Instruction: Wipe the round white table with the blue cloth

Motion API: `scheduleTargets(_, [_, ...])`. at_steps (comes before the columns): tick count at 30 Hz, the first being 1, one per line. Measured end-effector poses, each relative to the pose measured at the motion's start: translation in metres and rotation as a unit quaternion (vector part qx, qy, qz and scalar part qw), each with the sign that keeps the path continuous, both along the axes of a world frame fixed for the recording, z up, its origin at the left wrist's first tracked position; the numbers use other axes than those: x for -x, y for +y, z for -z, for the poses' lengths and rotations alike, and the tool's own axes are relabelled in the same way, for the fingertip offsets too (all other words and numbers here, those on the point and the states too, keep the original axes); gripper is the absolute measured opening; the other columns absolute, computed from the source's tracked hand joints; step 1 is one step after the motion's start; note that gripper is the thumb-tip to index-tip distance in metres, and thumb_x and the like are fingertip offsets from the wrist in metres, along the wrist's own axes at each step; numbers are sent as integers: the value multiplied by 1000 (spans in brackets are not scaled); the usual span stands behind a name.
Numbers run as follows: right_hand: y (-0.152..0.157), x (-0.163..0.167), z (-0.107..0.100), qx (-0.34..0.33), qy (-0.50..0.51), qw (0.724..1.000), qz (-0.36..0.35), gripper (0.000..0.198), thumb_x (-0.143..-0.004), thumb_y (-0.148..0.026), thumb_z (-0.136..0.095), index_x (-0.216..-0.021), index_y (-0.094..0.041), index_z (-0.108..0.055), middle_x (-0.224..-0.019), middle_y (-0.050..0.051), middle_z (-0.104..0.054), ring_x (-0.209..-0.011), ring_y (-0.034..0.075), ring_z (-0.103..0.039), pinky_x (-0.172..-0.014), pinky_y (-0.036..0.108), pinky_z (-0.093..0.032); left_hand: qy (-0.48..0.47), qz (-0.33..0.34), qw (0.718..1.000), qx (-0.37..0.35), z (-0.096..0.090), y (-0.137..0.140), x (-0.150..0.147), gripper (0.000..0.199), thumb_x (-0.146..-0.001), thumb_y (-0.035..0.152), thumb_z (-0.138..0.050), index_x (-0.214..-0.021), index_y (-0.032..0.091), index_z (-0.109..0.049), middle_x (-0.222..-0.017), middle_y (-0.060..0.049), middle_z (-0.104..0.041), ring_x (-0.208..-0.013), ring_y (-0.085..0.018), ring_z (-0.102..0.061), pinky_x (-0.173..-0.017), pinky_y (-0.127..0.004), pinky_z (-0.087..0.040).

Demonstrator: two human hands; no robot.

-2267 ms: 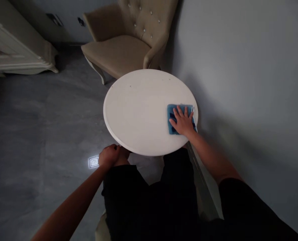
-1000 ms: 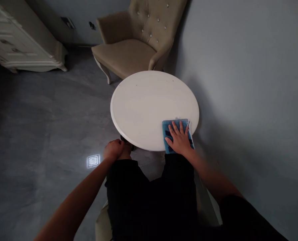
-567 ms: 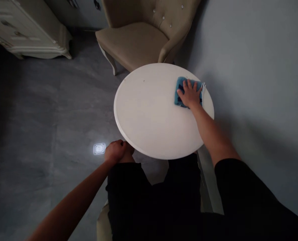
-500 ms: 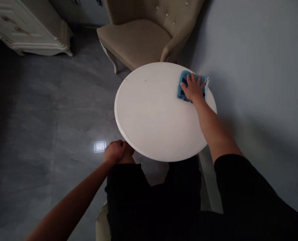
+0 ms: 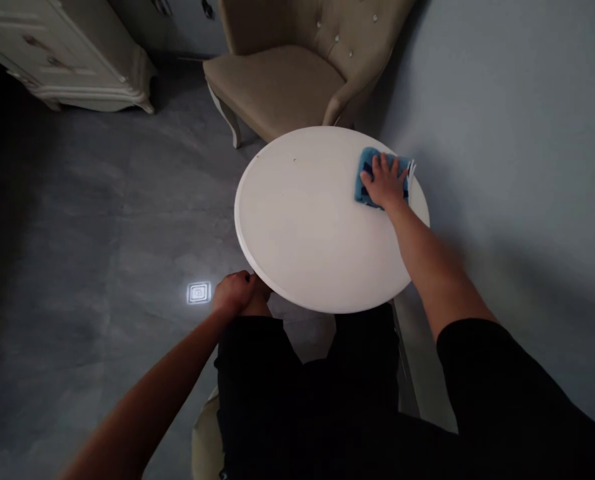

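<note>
A folded blue cloth (image 5: 365, 163) with dark blue patches and a white striped edge lies on the right side of a white round tabletop (image 5: 312, 227). Flat on top of the cloth, my right hand (image 5: 386, 183) presses down with its fingers spread, the palm hiding part of it. My left hand (image 5: 235, 292) is closed in a loose fist and rests on my left knee, just outside the table's near left rim. Nothing shows in that fist. Two tiny dark specks (image 5: 294, 160) are on the far left part of the tabletop.
A beige buttoned armchair (image 5: 282, 87) stands beyond the table. A pale wall (image 5: 517, 133) runs along the right. At the far left is a cream cabinet (image 5: 92, 73) on grey floor tiles (image 5: 77, 267). A glowing square mark (image 5: 198, 293) shows on the floor.
The view has shifted slightly. My right hand and the cloth stay at nearly the same place on the tabletop, perhaps a little nearer to me. My left fist remains on the knee.
</note>
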State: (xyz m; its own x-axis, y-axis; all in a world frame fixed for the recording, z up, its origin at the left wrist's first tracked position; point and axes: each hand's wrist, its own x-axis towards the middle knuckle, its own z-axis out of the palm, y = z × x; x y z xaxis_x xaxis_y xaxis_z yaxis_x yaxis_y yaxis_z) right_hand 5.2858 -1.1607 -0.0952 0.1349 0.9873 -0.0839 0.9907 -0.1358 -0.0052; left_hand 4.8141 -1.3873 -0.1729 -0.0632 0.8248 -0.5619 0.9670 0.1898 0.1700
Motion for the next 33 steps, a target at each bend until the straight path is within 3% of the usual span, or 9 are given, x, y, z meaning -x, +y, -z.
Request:
scheduleTargets(10, [-294,86,1,-2,-2,996,-91,81,-116,-65,-34,-183,-19,-35,-193,11,-20,-176,54,-11,-137,86,-13,-10,22,999,-30,1,-18,-2,55,-110,46,-40,-121,16,-84,-130,-25,-82,-122,-41,-77,-103,-49,-60])
scheduleTargets(13, [-339,107,2,9,-11,992,-122,80,-116,-64,-39,-183,-21,-36,-193,10,-18,-177,53,-8,-137,85,-12,-10,25,999,-35,-1,-21,-3,54,-109,46,-41,-122,16,-84,-129,-24,-82,-121,-41,-78,-103,-50,-61])
scheduleTargets(15, [-339,111,-1,22,-11,990,-136,80,-115,-64,-40,-183,-22,-35,-193,9,-17,-178,52,-7,-138,85,-12,-10,25,999,-32,-3,-21,-4,54,-109,46,-41,-122,16,-84,-129,-25,-82,-121,-41,-78,-102,-51,-61])
scheduleTargets(17, [-318,107,-4,33,-5,990,-135,81,-116,-65,-39,-184,-23,-35,-193,8,-17,-178,51,-7,-138,84,-13,-8,23,999,-27,-5,-20,-5,56,-109,47,-41,-122,15,-85,-130,-25,-81,-120,-42,-78,-101,-51,-61])
scheduleTargets(20, [-254,94,-8,35,6,992,-117,81,-116,-66,-35,-185,-24,-31,-193,8,-17,-177,52,-8,-138,85,-13,-6,25,999,-19,-6,-17,-6,58,-110,49,-39,-121,15,-85,-131,-25,-81,-121,-42,-77,-101,-50,-61])
scheduleTargets(29, [10,43,4,5,-9,999,-39,84,-116,-69,-21,-188,-25,-19,-194,12,-14,-176,53,-14,-133,90,-17,0,12,1000,0,-2,0,2,56,-111,50,-38,-112,19,-85,-127,-20,-83,-119,-39,-78,-99,-47,-61])
scheduleTargets(33, [103,22,10,2,-28,999,-26,84,-119,-63,-3,-187,-15,-17,-193,23,-10,-175,50,-17,-131,86,-20,8,0,1000,4,-3,5,4,59,-112,54,-36,-114,21,-85,-129,-19,-83,-120,-38,-78,-99,-46,-61])
